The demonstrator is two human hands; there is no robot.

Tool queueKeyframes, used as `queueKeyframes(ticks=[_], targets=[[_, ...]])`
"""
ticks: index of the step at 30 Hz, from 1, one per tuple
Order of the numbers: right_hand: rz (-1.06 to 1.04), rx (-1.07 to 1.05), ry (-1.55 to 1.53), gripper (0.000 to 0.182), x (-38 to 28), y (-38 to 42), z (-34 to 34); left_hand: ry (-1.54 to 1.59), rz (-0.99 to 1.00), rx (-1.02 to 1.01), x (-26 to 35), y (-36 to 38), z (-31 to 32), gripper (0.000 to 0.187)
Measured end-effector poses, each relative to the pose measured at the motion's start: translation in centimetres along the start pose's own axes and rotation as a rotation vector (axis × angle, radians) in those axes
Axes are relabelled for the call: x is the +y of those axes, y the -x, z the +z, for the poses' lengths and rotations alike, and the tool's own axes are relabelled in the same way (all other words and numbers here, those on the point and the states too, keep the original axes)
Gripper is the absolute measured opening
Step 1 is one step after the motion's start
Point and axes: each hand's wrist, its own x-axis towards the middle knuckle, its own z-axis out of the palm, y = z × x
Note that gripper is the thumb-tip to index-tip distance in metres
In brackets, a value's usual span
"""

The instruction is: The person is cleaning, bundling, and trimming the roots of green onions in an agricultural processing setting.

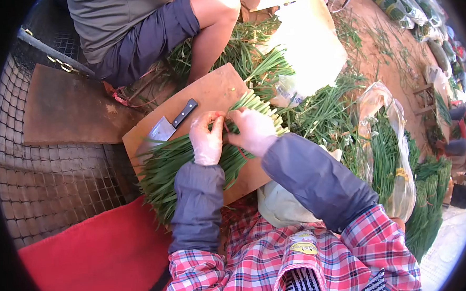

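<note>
A thick bundle of long green leafy stalks, like garlic chives (178,161), lies across a wooden board (209,85), its pale cut ends toward the upper right. My left hand (205,138), in a thin see-through glove, pinches a thin red tie (242,152) over the bundle. Close beside it, my gloved right hand (254,129) has its fingers closed at the same tie, on the pale-end side. Part of the tie is hidden by the fingers and stalks. A knife (175,123) with a black handle rests on the board beyond my left hand.
Another person (143,37) sits across the board, knee close to it. Loose greens (321,114) and a plastic bag (403,184) are at the right, with stacked bundles (431,203) beyond. Red cloth (96,258) lies at lower left, black netting (51,192) above it.
</note>
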Motion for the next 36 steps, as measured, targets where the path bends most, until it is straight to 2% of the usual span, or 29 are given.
queueKeyframes(ticks=[2,4,6,7,9,13,15,18,20,21,23,24,26,27,28,31,32,33,34,35,36], targets=[[-0.363,0.217,0.329,0.068,1.6,0.7,-0.3,-0.212,0.263,0.154,1.9,1.0,-0.2,0.005],[-0.512,0.245,0.536,0.085,2.7,1.2,-0.2,-0.226,0.235,0.064,3.6,2.2,-0.4,0.002],[-0.471,0.075,0.631,0.098,3.9,0.5,1.0,-0.140,0.153,-0.014,6.2,3.6,-0.6,0.003],[-0.449,0.346,0.637,0.091,6.3,-0.8,4.5,-0.210,0.302,-0.038,6.5,4.5,-0.5,0.006],[-0.394,0.310,0.536,0.077,6.6,-1.3,5.2,-0.148,0.231,-0.135,7.9,8.5,0.2,0.007],[-0.318,0.077,0.443,0.087,5.2,-0.8,3.1,-0.100,0.050,-0.207,4.9,14.4,2.3,0.007],[-0.324,0.095,0.451,0.087,5.3,-0.7,3.4,-0.053,0.023,-0.209,1.0,16.3,4.0,0.007],[-0.338,0.102,0.428,0.088,5.2,-1.0,3.1,-0.004,0.033,-0.262,0.4,16.5,3.9,0.005],[-0.310,0.075,0.459,0.092,5.0,-0.9,3.1,0.140,0.019,-0.257,4.0,16.0,1.7,0.005],[-0.305,0.053,0.447,0.092,4.8,-0.4,2.9,0.110,-0.009,-0.231,4.6,15.9,1.0,0.005],[-0.308,0.023,0.430,0.093,3.8,0.1,1.3,0.109,-0.147,-0.209,4.7,16.2,0.8,0.004],[-0.386,0.007,0.453,0.084,3.8,0.6,0.3,0.112,-0.141,-0.204,4.5,16.3,0.6,0.005],[-0.440,0.139,0.324,0.075,3.9,1.5,-1.9,0.137,-0.139,-0.205,3.6,17.1,1.0,0.008],[-0.470,0.206,0.259,0.070,3.6,1.8,-3.1,0.274,-0.243,-0.189,3.1,17.8,1.3,0.010],[-0.521,0.334,0.220,0.057,2.9,2.0,-4.6,0.406,-0.345,-0.171,2.8,18.6,1.6,0.012],[-0.658,0.527,0.204,0.055,1.0,-0.3,-6.3,0.901,-0.738,-0.154,1.5,19.6,1.6,0.026],[-0.695,0.553,0.144,0.055,-0.3,-1.1,-6.2,1.085,-0.784,-0.148,1.2,19.7,1.9,0.029],[-0.699,0.445,0.154,0.056,-1.5,-2.0,-6.4,1.270,-0.827,-0.150,0.8,19.4,2.5,0.032],[-0.746,0.449,0.243,0.057,-1.9,-4.3,-4.7,1.310,-0.857,-0.106,1.3,18.4,3.0,0.032],[-0.644,0.342,0.269,0.061,-3.7,-4.8,-4.1,1.342,-0.794,-0.094,1.1,17.4,3.5,0.035],[-0.703,0.391,0.192,0.067,-3.4,-6.7,-1.8,1.481,-0.721,-0.070,0.2,16.3,3.9,0.044]])
